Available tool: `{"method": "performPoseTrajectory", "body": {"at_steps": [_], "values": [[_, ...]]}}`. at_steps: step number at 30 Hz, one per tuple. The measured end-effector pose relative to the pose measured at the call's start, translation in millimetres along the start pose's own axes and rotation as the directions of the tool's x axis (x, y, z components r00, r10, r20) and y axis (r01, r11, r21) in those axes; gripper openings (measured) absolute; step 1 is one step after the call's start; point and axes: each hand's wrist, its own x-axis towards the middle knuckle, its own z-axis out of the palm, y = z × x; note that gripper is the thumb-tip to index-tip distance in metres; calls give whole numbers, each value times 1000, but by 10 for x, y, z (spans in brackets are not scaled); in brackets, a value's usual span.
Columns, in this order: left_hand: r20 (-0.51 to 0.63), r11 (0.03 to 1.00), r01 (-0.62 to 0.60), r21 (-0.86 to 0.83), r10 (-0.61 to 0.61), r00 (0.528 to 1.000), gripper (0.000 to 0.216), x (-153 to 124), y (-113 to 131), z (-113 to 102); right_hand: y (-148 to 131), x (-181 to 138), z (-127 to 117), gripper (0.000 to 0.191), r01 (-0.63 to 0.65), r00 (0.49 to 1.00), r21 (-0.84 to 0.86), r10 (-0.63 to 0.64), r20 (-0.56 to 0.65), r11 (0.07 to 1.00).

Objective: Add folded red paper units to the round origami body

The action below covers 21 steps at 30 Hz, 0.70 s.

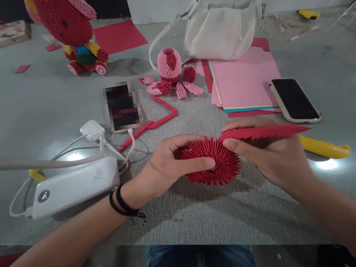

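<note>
Many red paper spikes radiate in a circle.

Close head-worn view, forward and down across table

From my end I see red on the disc and strip, pink patched with red on the far vase, and white on the bag.

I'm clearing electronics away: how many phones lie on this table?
2: a cabled phone at left, and another phone at right, by the pink paper. The bag might hide more.
</note>
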Motion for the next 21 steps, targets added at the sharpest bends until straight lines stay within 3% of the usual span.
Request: {"method": "performPoseTrajectory", "body": {"at_steps": [2,10,14,21], "values": [[-32,1000,-21,20,22,999,16,0,4,6,4,-5,9,8,0,1000,-21,0,0,1000],[-86,998,-50,49,55,995,10,8,-24,-7,7,-10,28,3,-16,1000,-66,17,15,998],[-55,999,-32,26,34,998,13,1,-26,-9,31,-2,31,3,2,1000,-79,-1,16,997],[14,990,-30,135,28,1000,18,-15,-20,-18,79,-3,30,6,-14,997,-96,21,68,995]]}}
